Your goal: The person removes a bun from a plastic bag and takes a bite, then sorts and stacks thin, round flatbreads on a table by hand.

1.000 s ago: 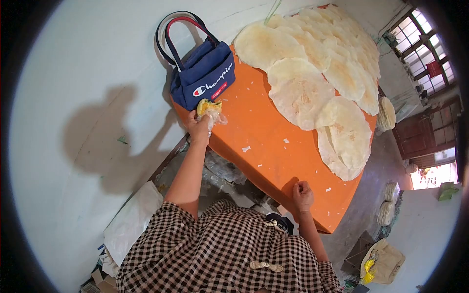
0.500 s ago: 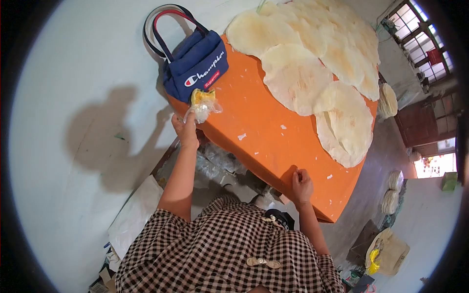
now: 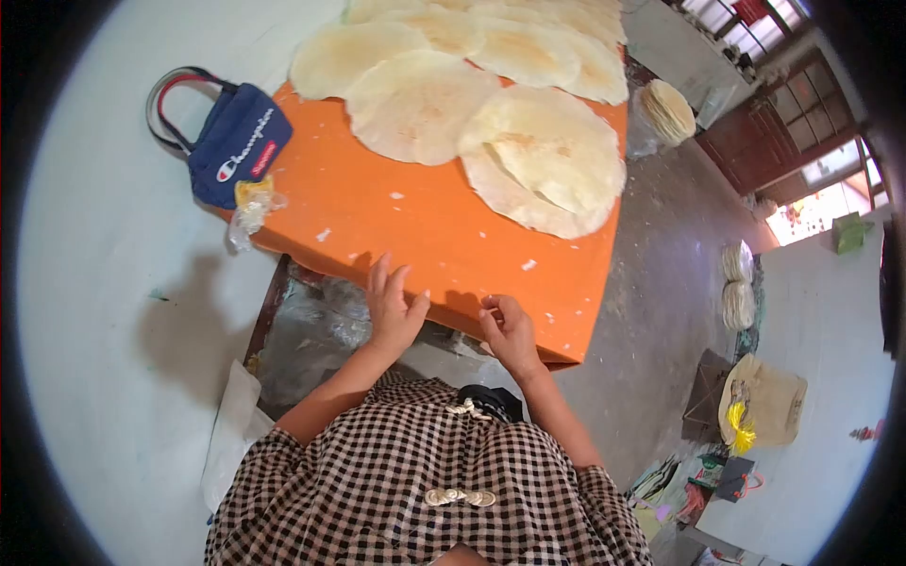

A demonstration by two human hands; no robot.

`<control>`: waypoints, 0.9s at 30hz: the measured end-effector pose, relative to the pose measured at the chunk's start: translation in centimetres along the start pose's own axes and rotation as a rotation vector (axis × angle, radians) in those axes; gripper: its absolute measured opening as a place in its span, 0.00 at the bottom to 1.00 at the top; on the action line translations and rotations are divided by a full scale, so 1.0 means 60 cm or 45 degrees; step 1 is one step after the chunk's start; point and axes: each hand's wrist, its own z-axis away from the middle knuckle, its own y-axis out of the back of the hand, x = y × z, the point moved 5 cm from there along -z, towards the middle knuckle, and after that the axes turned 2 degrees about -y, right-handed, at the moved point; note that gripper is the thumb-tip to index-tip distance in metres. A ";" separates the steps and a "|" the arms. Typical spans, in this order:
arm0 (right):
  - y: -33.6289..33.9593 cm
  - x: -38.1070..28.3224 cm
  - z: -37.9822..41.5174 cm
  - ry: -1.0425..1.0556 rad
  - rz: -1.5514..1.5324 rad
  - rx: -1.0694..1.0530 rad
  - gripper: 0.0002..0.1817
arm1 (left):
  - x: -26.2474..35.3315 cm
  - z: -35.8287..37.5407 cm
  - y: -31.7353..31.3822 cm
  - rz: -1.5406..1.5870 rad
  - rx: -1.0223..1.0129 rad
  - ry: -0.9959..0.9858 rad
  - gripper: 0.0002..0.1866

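— Table (image 3: 453, 236) edge: left hand (image 3: 392, 307) flat with spread fingers, right hand (image 3: 510, 330) loosely curled, both gripping nothing.
— Open room?
— Bare orange strip between hands and flatbreads (image 3: 547, 151); wrapped snack (image 3: 250, 203) sits at the far-left corner.

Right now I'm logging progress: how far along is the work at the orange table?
Done: flatbreads lie spread across the orange table; the wrapped snack sits by the blue bag. In hand: nothing; left hand and right hand rest at the near edge. Left: near half bare.
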 end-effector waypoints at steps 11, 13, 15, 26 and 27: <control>0.356 0.274 0.367 -0.561 0.248 0.301 0.08 | 0.113 0.032 -0.209 -0.830 -0.132 -0.130 0.32; 0.376 0.314 0.423 -0.742 0.313 0.215 0.07 | 0.107 0.042 -0.205 -0.853 -0.128 -0.116 0.32; 0.376 0.354 0.455 -0.815 0.268 0.186 0.07 | 0.104 0.036 -0.208 -0.859 -0.127 -0.115 0.32; 0.441 0.506 0.370 -0.844 0.233 -0.077 0.08 | 0.114 0.030 -0.205 -0.858 -0.126 -0.094 0.31; 0.455 0.554 0.376 -0.942 0.233 -0.063 0.10 | 0.114 0.027 -0.205 -0.856 -0.132 -0.087 0.30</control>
